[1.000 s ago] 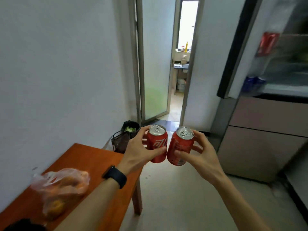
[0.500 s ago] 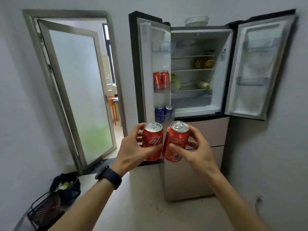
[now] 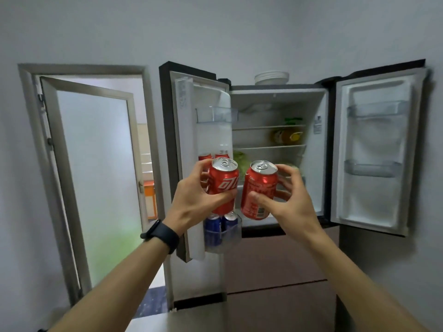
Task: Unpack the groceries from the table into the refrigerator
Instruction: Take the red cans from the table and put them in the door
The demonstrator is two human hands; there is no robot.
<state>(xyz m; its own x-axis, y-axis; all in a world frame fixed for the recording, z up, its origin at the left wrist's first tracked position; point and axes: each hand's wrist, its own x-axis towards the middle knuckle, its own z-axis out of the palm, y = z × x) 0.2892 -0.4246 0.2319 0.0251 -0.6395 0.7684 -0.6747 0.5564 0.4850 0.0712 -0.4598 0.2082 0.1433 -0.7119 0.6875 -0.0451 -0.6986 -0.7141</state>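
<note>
My left hand (image 3: 194, 200) grips a red soda can (image 3: 224, 183) held upright in front of the refrigerator's left door (image 3: 189, 144). My right hand (image 3: 291, 202) grips a second red can (image 3: 260, 188), tilted slightly, beside the first. The refrigerator (image 3: 275, 109) stands with both upper doors wide open. Two red cans (image 3: 214, 156) sit in the left door's middle bin, mostly hidden behind my left hand. Two blue cans (image 3: 221, 225) stand in that door's lowest bin.
Inside, shelves carry bottles (image 3: 286, 136) and green produce (image 3: 239, 159). The right door (image 3: 374, 152) has bare bins. White plates (image 3: 272, 77) rest on the refrigerator's top. A frosted glass door (image 3: 96, 178) stands open at the left.
The view has swung from the table and doorway to face the refrigerator and has come closer. Both hands have risen with the cans toward the left door's bins.
</note>
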